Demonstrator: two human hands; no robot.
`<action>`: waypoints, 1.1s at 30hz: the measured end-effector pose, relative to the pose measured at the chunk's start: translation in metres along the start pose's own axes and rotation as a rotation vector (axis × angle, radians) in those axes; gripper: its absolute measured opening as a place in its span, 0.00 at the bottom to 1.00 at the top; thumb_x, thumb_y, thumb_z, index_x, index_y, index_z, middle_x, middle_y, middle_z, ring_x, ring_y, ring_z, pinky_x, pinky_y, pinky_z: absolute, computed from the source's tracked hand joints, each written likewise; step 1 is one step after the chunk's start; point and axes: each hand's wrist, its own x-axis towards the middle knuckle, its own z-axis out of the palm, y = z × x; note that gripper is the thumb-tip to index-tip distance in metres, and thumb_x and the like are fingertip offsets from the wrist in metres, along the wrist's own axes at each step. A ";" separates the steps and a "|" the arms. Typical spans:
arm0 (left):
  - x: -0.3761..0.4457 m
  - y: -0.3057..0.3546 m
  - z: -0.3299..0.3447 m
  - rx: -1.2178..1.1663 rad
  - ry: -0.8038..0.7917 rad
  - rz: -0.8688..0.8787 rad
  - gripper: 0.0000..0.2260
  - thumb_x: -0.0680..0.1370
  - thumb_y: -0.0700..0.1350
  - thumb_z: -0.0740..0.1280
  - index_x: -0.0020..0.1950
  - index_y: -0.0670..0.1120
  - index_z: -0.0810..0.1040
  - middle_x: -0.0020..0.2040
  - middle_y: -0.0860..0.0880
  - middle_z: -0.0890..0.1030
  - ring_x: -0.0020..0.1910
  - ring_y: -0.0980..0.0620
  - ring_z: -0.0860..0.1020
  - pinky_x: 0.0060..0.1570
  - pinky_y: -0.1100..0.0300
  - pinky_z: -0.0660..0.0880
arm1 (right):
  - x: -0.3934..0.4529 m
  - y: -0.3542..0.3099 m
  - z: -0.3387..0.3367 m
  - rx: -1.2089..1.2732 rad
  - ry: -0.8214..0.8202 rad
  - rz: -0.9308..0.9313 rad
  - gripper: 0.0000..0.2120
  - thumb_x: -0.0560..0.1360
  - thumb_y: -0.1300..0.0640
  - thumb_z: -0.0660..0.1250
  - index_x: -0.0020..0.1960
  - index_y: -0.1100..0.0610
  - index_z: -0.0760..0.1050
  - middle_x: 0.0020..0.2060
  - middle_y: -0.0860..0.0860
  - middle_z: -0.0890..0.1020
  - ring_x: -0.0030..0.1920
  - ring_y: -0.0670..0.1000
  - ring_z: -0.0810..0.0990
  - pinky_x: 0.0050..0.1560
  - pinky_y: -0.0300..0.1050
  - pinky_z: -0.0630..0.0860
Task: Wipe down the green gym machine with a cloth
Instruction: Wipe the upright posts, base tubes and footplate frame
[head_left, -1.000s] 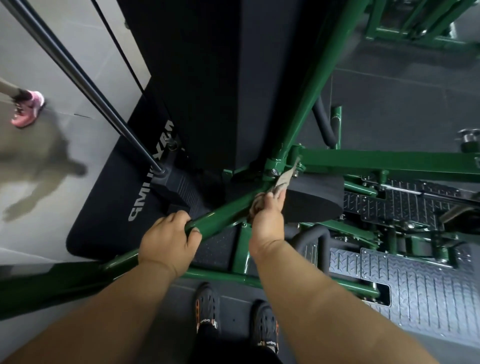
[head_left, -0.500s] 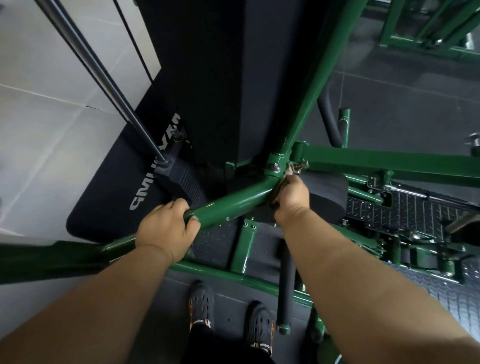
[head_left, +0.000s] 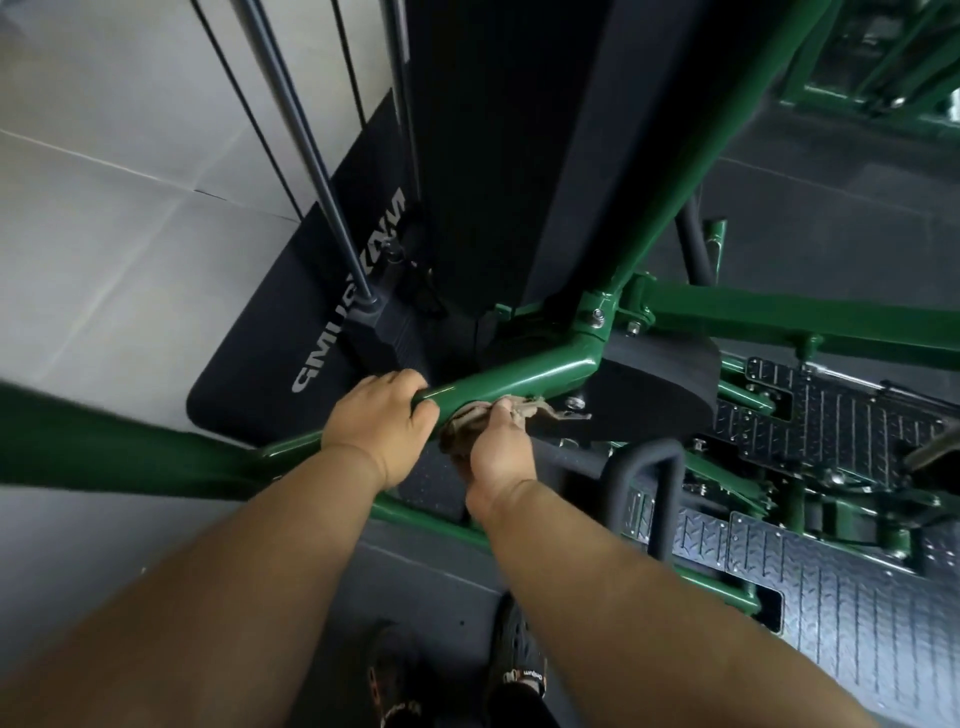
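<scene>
Fingers of the left hand (head_left: 382, 421) are curled over the slanted green tube (head_left: 519, 376) and grip it; we judge this hand to be a brace only. Fingers of the right hand (head_left: 496, 447) are clenched round a bunched tan cloth (head_left: 470, 421), held against the underside of that same tube, just at 3 o'clock from the left hand, the two hands nearly touching. A loose tail of cloth trails toward 3 o'clock under the tube.

Step in hand, by our judgement: wiping the lower face of the tube, partway along the green machine (head_left: 779, 317). The bolted joint (head_left: 597, 314) at 1 o'clock from the hands, the cross beam running to 3 o'clock and the upright bar toward 12 o'clock remain within reach. The next move calls for steady pressure along the tube, care that the trailing cloth does not snag on the bolts, and shifting the left hand so the covered patch can be wiped.

Writing: the black floor mat (head_left: 249, 395) at 10 o'clock bears pale lettering, seen upside down; we read "GMU" and cannot read the rest. One shoe (head_left: 522, 670) at 6 o'clock carries a small label, too small to read.
</scene>
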 end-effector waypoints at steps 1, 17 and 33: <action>-0.003 -0.003 -0.001 -0.043 -0.028 0.020 0.16 0.81 0.54 0.54 0.64 0.55 0.76 0.60 0.53 0.79 0.58 0.49 0.73 0.59 0.50 0.73 | -0.002 0.000 0.000 -0.060 0.033 -0.038 0.31 0.84 0.38 0.54 0.84 0.44 0.54 0.77 0.40 0.66 0.76 0.52 0.70 0.78 0.50 0.63; -0.109 -0.063 -0.020 -0.270 -0.109 -0.089 0.37 0.76 0.54 0.45 0.87 0.47 0.53 0.87 0.50 0.45 0.85 0.52 0.41 0.82 0.55 0.40 | -0.033 0.036 0.052 -0.166 0.009 -0.060 0.33 0.86 0.42 0.57 0.85 0.57 0.53 0.66 0.52 0.80 0.60 0.52 0.80 0.58 0.44 0.71; -0.162 -0.102 -0.047 -0.441 0.140 -0.285 0.18 0.84 0.53 0.58 0.61 0.49 0.86 0.59 0.48 0.86 0.60 0.46 0.82 0.64 0.52 0.76 | -0.028 -0.028 0.024 -1.662 0.110 -1.093 0.26 0.83 0.41 0.44 0.67 0.38 0.78 0.77 0.53 0.71 0.79 0.61 0.64 0.81 0.59 0.55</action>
